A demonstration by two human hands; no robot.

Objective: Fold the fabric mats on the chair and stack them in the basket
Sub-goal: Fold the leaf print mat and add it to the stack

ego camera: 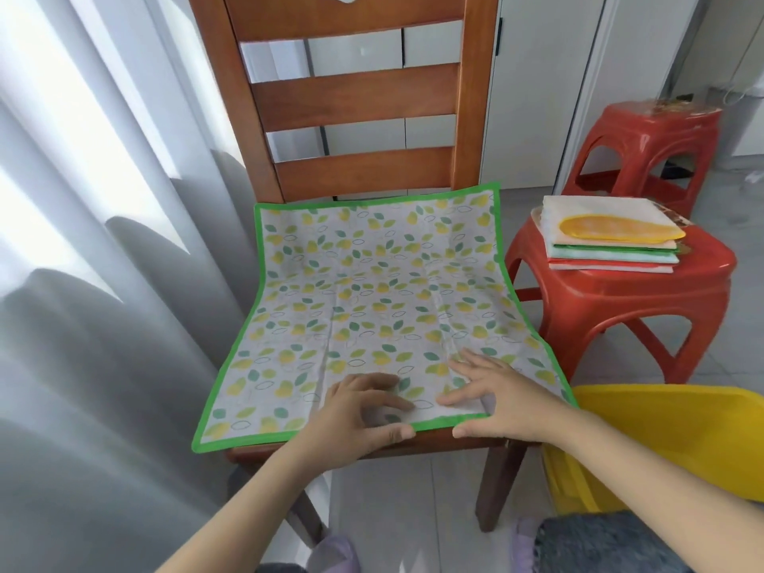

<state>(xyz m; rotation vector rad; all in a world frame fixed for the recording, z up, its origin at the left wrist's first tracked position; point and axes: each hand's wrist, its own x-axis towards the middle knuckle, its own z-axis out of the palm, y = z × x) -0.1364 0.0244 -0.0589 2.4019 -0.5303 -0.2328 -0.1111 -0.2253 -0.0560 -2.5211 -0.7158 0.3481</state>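
A fabric mat [372,291] with a green border and a lemon-and-leaf print lies spread over the seat of a wooden chair [351,93]. Its sides hang over the seat edges. My left hand [364,411] is at the middle of the mat's near edge, with curled fingers on top and the thumb at the green border, pinching it. Just to its right, my right hand [496,399] has its fingers spread on the mat and its thumb under the same edge, which is slightly raised there. A yellow basket [669,432] sits at the lower right, partly cut off.
Several folded mats [612,237] are stacked on a red plastic stool [620,299] right of the chair. A second red stool [645,138] stands behind it. Grey curtains [103,283] hang close on the left and white cabinets [537,97] are behind.
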